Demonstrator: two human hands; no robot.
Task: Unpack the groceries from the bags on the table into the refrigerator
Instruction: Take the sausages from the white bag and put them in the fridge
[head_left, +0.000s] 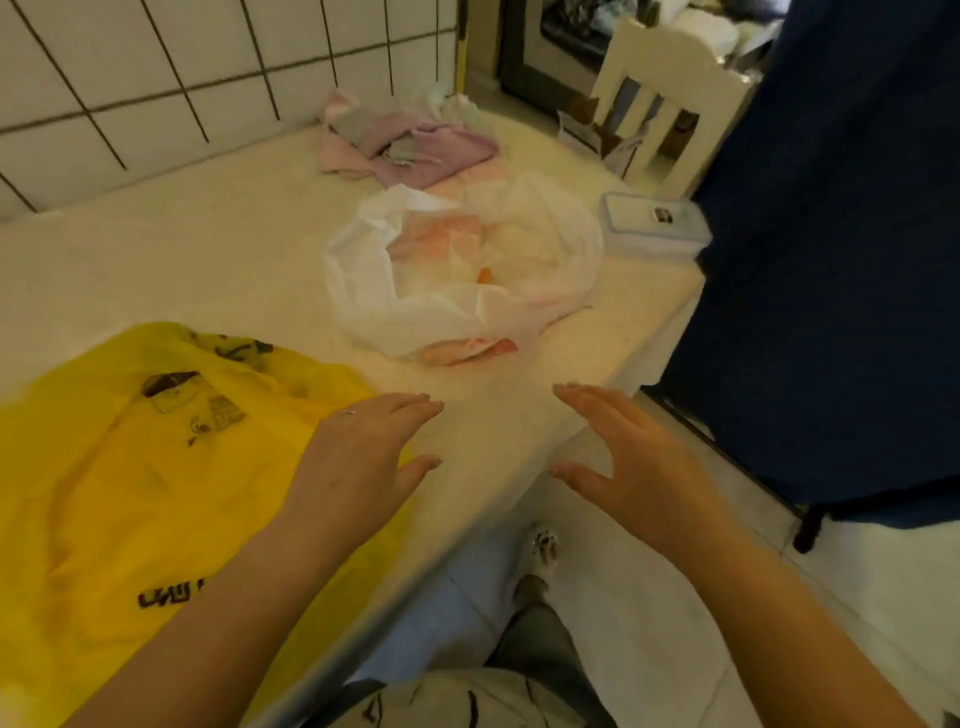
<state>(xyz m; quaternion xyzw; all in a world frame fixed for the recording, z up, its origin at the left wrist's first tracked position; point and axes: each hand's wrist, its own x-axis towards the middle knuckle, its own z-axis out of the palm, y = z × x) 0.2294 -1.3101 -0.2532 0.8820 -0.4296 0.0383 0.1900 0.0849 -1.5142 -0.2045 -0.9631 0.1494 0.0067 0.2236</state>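
While both hands hover flat, left hand and right hand hold nothing, fingers straight. Crinkled white plastic bag gapes open; yellow bag lies limp.

Bare tabletop before white bag

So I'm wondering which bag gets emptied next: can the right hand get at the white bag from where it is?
Probably yes: the right hand is open, and only bare table lies between it and the white bag.
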